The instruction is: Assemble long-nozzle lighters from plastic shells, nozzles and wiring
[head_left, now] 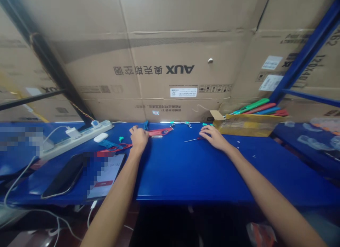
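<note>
Red shell (164,131), well left of box (247,126), looks light, stiff, probably brittle, best taken by its edges; left hand (139,138) curled at its far end, right hand (213,136) bent over screwdriver (192,139) just left of box, whether either grips I cannot tell.

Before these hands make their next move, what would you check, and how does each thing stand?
1. Left hand at the red piece: ok.
2. Right hand at the thin tool: ok.
3. Firm grip on that tool: cannot tell, fingers hide its near end.
4. Tool's tip apart from the red piece: ok.
5. Tabletop free of scraps: not ok, white bits lie near the right forearm.
</note>
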Available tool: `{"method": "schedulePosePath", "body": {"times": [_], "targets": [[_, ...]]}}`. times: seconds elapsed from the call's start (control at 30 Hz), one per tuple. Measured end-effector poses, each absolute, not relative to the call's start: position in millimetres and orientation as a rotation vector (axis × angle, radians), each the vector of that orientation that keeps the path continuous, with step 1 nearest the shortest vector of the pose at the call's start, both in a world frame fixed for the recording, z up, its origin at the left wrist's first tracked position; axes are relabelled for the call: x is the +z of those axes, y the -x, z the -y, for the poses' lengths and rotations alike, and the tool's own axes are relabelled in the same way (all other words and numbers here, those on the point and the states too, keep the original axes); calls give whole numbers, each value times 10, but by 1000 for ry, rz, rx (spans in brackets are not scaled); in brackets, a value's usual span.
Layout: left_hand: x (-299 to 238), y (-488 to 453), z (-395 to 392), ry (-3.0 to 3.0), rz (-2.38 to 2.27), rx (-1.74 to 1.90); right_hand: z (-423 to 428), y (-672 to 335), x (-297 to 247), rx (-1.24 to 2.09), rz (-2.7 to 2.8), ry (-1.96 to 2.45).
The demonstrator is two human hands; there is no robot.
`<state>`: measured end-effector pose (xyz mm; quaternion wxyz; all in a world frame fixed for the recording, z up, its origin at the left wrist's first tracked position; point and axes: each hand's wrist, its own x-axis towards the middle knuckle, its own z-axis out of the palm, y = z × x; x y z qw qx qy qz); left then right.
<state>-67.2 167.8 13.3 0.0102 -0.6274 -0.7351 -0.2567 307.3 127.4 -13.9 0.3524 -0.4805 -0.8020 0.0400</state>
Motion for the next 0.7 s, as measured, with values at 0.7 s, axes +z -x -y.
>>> {"method": "schedulePosePath", "body": {"times": [0.7], "targets": [[144, -3, -1334, 3111, 975, -944, -1159, -2831, -20, 118, 2240, 1274]]}}
